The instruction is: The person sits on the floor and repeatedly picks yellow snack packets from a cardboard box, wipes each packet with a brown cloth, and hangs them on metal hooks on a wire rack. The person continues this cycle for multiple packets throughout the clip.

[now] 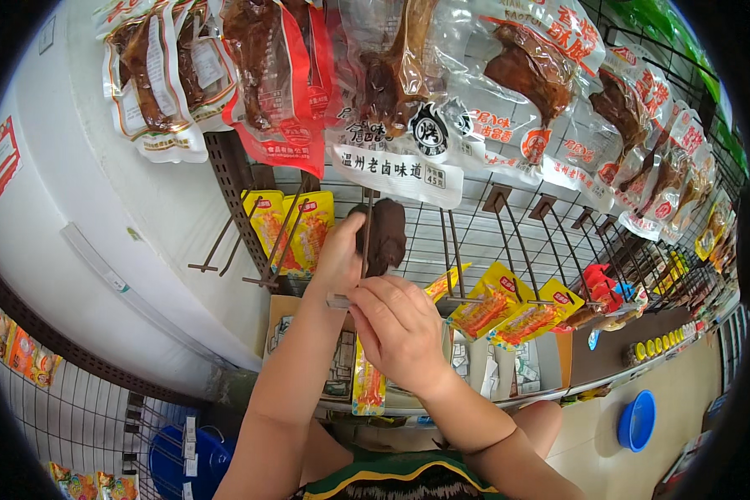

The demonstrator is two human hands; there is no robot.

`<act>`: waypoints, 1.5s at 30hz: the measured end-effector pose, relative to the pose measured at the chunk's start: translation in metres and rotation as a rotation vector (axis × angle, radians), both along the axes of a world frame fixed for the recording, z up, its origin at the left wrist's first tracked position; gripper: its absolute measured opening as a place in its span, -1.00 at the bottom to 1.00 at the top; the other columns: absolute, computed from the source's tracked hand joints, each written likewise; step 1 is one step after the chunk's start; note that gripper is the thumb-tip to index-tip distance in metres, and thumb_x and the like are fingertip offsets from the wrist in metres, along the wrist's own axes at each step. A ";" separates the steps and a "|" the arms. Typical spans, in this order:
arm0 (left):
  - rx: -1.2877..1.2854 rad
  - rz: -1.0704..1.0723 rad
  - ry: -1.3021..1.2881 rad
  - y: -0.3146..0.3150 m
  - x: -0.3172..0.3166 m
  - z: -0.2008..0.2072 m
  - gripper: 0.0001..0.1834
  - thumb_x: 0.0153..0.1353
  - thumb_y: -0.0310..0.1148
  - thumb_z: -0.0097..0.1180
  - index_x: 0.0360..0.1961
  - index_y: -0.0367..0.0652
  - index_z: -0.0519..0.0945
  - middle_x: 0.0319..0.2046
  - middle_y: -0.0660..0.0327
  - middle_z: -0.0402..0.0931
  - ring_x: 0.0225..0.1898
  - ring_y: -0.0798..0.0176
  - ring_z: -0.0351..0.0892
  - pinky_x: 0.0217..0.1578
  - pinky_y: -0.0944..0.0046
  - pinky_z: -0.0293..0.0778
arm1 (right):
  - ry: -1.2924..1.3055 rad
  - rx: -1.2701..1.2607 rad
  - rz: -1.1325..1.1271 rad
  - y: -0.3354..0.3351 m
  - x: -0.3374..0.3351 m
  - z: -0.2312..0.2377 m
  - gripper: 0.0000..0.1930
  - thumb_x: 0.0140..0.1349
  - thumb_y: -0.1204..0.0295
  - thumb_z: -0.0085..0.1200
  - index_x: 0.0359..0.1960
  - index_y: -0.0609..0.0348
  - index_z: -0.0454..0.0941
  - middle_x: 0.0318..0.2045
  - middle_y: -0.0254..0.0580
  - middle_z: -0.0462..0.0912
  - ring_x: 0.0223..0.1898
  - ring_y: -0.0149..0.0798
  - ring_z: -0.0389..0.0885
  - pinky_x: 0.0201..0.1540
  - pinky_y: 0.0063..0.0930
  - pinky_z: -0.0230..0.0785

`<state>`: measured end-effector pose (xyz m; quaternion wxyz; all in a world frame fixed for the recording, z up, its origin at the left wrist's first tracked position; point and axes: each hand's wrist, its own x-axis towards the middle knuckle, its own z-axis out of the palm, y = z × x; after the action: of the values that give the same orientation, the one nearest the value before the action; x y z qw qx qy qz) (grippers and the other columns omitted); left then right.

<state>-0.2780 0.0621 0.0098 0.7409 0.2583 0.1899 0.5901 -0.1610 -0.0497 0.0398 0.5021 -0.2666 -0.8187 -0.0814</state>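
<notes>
My left hand [342, 250] is closed around a bunched dark brown cloth [385, 237], pressed against a metal display hook [370, 200] that juts out from the wire rack. Nearer to me, my right hand [400, 329] has its fingers closed at the hook's front end, beside a small clear tag holder [338, 301]. Below the right hand hangs a yellow snack packet [369, 385], partly covered by it. Two more yellow packets [312, 233] hang left of the cloth, and others [485, 304] hang to the right.
Vacuum-packed meat snacks [400, 108] hang in a row above my hands. Several bare hooks [517, 242] stick out on the right. Under the rack is a shelf with cardboard boxes [550, 358]. A blue basin [637, 421] lies on the floor, and a blue bucket [187, 458] stands at lower left.
</notes>
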 end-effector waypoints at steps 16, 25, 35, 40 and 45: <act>0.294 0.535 0.225 0.000 0.000 0.012 -0.83 0.22 -0.43 -0.07 -0.21 -0.27 0.47 -0.30 0.21 0.48 -0.43 0.38 0.48 -0.40 0.44 0.43 | 0.043 -0.003 0.025 0.002 0.000 0.007 -0.74 -0.15 0.61 0.17 -0.32 0.21 0.51 -0.33 -0.18 0.54 -0.34 -0.15 0.53 -0.31 -0.40 0.39; 0.841 0.846 1.205 0.047 -0.020 0.018 -0.67 0.23 -0.24 -0.11 -0.20 -0.33 0.48 -0.40 -0.07 0.50 -0.28 -0.14 0.46 -0.16 0.16 0.34 | 0.117 -0.089 0.107 0.006 -0.004 0.004 -0.76 -0.12 0.64 0.17 -0.33 0.21 0.53 -0.32 -0.11 0.55 -0.36 -0.14 0.56 -0.35 -0.41 0.43; 0.816 0.537 1.040 -0.038 -0.032 0.021 -0.82 0.10 -0.45 -0.13 -0.36 -0.31 0.49 -0.45 0.15 0.42 -0.34 0.24 0.39 -0.28 0.32 0.29 | 0.082 -0.115 0.183 0.010 0.000 -0.007 -0.69 -0.13 0.61 0.11 -0.25 0.25 0.52 -0.26 -0.14 0.48 -0.31 -0.14 0.51 -0.29 -0.39 0.43; 0.714 0.365 0.812 -0.068 -0.045 0.010 -0.76 0.01 -0.47 -0.07 -0.29 -0.30 0.52 -0.29 0.15 0.49 -0.01 0.14 0.33 0.13 0.19 0.09 | 0.084 -0.104 0.172 0.009 0.000 -0.005 -0.68 -0.15 0.60 0.11 -0.24 0.26 0.53 -0.27 -0.14 0.49 -0.32 -0.15 0.51 -0.30 -0.39 0.43; 0.627 0.309 0.654 -0.079 -0.056 -0.005 -0.75 -0.01 -0.50 -0.08 -0.28 -0.34 0.52 -0.24 0.17 0.51 -0.01 0.16 0.37 0.14 0.19 0.11 | 0.064 -0.054 0.173 0.010 -0.001 -0.008 -0.65 -0.16 0.61 0.09 -0.22 0.28 0.53 -0.25 -0.13 0.49 -0.34 -0.15 0.51 -0.30 -0.40 0.42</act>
<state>-0.3340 -0.0165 0.0044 0.4323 0.6101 0.2620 0.6101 -0.1625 -0.0401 0.0314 0.5257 -0.2106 -0.8242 -0.0070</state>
